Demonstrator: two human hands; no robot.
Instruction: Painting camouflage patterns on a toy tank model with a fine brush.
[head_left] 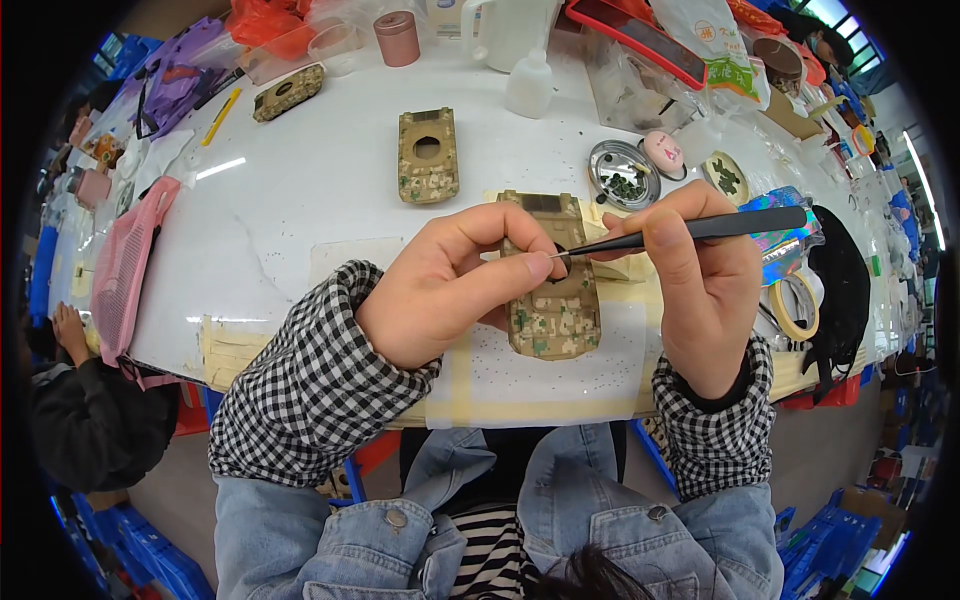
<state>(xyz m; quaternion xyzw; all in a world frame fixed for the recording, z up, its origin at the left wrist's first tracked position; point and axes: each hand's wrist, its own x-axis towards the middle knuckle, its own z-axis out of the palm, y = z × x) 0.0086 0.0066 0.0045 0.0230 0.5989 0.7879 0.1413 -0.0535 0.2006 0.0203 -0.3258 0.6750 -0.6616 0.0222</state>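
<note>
A camouflage-painted model tank hull (553, 325) lies on the white sheet in front of me, its round top opening partly covered by my fingers. Over it, my left hand (465, 280) is closed, thumb and forefinger pinched together. Anything between those fingertips is too small to make out. My right hand (700, 270) grips a pair of black tweezers (730, 224), whose thin tip points left and meets the left fingertips. Farther away stands a second camouflage hull (428, 180) with a round hole. Another camouflage hull (288, 93) sits at the far left.
A round metal dish (610, 160) with small dark green parts and a pale dish (733, 165) lie beyond my right hand. Tape (797, 310) is at the right. A pink mesh bag (130, 265) and another person's hand (70, 332) are at the left; a white squeeze bottle (529, 85) stands behind.
</note>
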